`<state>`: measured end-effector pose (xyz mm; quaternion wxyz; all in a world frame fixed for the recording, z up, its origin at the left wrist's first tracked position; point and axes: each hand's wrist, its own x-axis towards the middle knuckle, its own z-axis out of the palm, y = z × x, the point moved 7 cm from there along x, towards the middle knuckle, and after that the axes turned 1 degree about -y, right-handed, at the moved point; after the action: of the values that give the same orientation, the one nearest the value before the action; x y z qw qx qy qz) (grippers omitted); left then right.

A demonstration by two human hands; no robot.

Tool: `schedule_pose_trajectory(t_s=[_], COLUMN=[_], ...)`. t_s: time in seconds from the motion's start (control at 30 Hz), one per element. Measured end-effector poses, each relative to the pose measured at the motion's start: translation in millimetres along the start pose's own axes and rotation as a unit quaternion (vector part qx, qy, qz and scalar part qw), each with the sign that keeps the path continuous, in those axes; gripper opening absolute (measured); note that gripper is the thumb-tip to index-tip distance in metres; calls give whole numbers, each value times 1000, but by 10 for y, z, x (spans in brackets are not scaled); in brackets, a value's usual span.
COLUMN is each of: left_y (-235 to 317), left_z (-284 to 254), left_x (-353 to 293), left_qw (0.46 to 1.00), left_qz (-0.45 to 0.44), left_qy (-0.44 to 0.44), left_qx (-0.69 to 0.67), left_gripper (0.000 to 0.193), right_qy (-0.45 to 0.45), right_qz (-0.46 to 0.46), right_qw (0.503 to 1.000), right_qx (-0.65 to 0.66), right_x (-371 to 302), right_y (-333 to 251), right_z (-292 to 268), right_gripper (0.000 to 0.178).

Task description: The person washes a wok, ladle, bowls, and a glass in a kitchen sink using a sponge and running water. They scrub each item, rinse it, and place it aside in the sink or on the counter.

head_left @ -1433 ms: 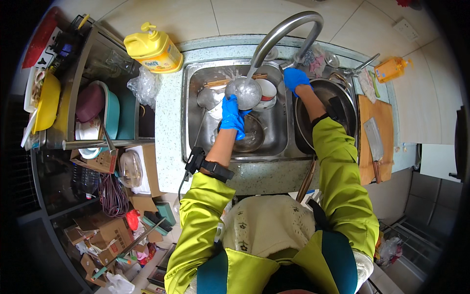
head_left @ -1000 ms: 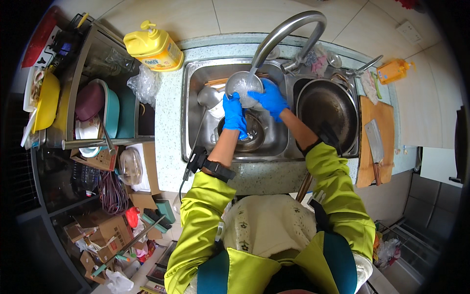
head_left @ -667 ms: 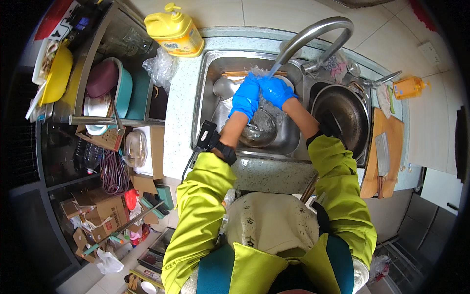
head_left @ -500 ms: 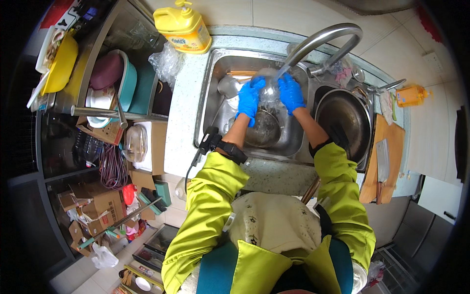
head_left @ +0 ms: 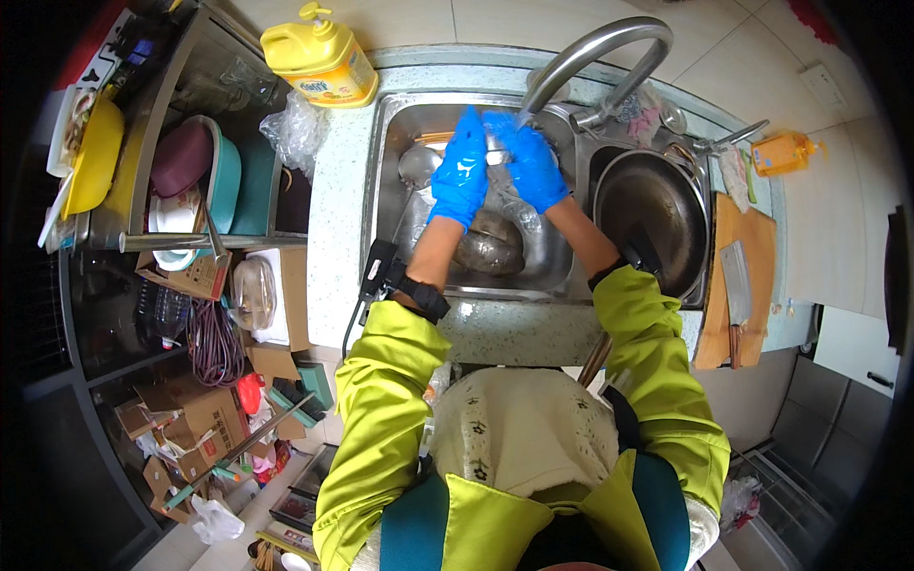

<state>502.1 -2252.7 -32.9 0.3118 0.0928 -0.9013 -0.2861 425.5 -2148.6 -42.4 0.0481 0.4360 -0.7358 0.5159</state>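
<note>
Both hands wear wet blue gloves over the steel sink. My left hand has its fingers stretched out, pointing at the sink's far side, with nothing seen in it. Under the spout of the tap, my right hand stretches its slightly blurred fingers toward the left one; water seems to run on them. Below the hands lies a rounded, dark grey, shiny vessel. A ladle rests left of my left hand, and wooden chopsticks lie along the far wall. Splashing and the gloves hide what lies between the hands.
A dark wok sits in the right basin. Farther right, a cleaver lies on a wooden cutting board. A yellow pump jug and crumpled clear plastic stand on the counter's left. Shelves with basins are at left.
My hands have let go of the shiny round thing between them and moved apart. The left fingers now point away from me; the right hand has turned under the tap. The whole view has shifted slightly.
</note>
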Motion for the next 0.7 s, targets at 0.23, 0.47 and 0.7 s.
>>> schedule_pose_trajectory(t_s=[0.23, 0.47, 0.7], left_y=[-701, -516, -242], left_z=[631, 999, 246], left_x=[-403, -730, -170], left_qw=[849, 671, 937], left_qz=[-420, -439, -240], left_qy=[-82, -79, -217], left_qx=[-309, -592, -129], left_gripper=[37, 35, 55], right_qy=[85, 20, -30], right_qz=[262, 523, 411], right_qw=[956, 798, 888], right_qx=[100, 300, 204], right_x=[-202, -1262, -637], right_y=[620, 1213, 747], right_z=[129, 679, 219], right_gripper=[26, 32, 34])
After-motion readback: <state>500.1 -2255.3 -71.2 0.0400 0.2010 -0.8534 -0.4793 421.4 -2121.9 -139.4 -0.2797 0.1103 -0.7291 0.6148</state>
